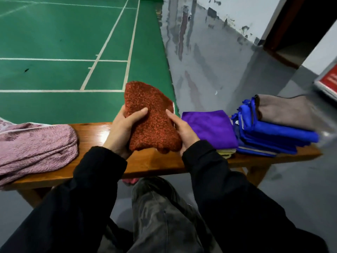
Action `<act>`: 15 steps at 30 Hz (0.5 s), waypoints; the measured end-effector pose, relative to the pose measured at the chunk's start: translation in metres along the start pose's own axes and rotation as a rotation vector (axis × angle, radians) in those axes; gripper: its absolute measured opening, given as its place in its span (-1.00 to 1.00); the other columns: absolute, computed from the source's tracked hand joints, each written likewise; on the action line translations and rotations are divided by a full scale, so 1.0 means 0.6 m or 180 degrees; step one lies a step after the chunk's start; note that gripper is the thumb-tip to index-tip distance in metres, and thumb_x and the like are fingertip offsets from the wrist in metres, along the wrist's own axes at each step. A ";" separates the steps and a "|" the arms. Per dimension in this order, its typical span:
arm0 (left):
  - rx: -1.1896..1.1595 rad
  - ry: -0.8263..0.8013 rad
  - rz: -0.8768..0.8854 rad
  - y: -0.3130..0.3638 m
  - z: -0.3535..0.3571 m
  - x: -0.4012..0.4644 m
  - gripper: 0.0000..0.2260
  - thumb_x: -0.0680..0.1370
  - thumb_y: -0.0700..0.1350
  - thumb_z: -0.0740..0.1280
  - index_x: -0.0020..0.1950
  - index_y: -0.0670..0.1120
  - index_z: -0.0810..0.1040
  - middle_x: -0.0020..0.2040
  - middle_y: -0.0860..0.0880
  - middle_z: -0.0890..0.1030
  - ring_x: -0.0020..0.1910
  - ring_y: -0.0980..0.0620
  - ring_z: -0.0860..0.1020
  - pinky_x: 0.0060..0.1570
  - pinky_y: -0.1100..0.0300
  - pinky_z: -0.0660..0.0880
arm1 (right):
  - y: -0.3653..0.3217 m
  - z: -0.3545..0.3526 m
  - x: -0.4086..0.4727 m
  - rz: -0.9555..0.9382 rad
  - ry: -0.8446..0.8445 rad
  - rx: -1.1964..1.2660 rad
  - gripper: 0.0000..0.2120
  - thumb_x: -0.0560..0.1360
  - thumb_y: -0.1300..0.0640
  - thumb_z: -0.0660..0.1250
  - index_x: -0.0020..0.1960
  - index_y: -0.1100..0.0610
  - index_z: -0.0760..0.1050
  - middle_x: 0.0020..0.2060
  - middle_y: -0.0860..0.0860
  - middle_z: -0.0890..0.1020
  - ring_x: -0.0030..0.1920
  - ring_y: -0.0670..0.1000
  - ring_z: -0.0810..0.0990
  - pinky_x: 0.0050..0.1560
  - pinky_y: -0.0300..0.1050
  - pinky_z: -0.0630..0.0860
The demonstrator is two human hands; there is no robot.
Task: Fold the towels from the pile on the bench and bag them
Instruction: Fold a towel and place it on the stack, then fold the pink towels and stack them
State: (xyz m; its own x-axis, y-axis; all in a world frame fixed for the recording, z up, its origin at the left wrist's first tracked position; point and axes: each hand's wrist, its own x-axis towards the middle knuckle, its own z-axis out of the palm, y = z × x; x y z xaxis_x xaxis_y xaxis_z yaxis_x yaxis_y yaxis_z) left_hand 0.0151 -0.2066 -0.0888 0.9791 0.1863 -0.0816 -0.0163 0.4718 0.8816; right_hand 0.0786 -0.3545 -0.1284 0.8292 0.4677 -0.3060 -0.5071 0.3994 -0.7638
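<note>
A folded rust-red fuzzy towel point(151, 117) is lifted above the wooden bench point(94, 136). My left hand point(124, 128) grips its left edge, thumb across the front. My right hand point(182, 132) holds its right edge from the side, with the fingers hidden behind the cloth. To the right on the bench lies a folded purple towel point(209, 126) on top of pale yellow cloth. Beyond it stands a stack of folded blue towels point(269, 137) with a grey-brown towel point(284, 110) on top. At the left end lies a pink textured bundle point(34, 145), perhaps a bag.
The bench runs left to right in front of my knees. A green court floor point(63, 52) with white lines lies behind it, grey floor to the right. A red sign point(328, 81) stands at the far right. Something pink point(129, 180) lies under the bench.
</note>
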 end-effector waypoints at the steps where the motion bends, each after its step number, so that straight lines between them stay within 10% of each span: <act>1: -0.0010 -0.0108 0.0037 0.004 0.018 0.002 -0.58 0.52 -0.24 0.39 0.38 -0.20 0.44 0.25 -0.23 0.61 0.21 -0.24 0.59 0.17 -0.13 0.56 | -0.020 -0.010 -0.015 -0.0224 0.0014 0.0030 -0.56 0.59 0.07 0.34 0.41 0.24 0.45 0.27 0.27 0.59 0.28 0.28 0.57 0.37 0.28 0.43; 9: 0.0054 -0.0242 -0.0236 -0.089 0.168 0.085 -0.43 0.48 -0.31 0.45 0.44 -0.20 0.32 0.28 -0.25 0.57 0.16 -0.14 0.62 0.13 -0.03 0.59 | -0.215 -0.135 -0.071 -0.1816 0.1626 -0.2026 -0.44 0.34 0.16 0.58 0.29 0.09 0.47 0.14 0.13 0.67 0.12 0.12 0.67 0.27 0.11 0.55; 15: 0.2897 -0.0417 -0.0016 -0.217 0.178 0.126 -0.18 0.43 0.00 0.50 0.58 -0.10 0.15 0.41 -0.21 0.42 0.42 -0.14 0.38 0.45 0.01 0.31 | -0.169 -0.212 -0.061 -0.1180 0.2386 -0.4881 -0.35 0.56 -0.02 0.33 0.57 0.13 0.22 0.49 0.14 0.38 0.49 0.14 0.32 0.47 0.00 0.26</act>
State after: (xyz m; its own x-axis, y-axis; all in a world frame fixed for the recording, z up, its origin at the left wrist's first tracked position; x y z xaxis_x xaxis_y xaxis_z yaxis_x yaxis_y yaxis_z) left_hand 0.1129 -0.3458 -0.1599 0.9948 0.0607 -0.0820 0.0995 -0.3984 0.9118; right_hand 0.1293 -0.5123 -0.1119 0.9842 -0.0790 0.1584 0.0135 -0.8586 -0.5124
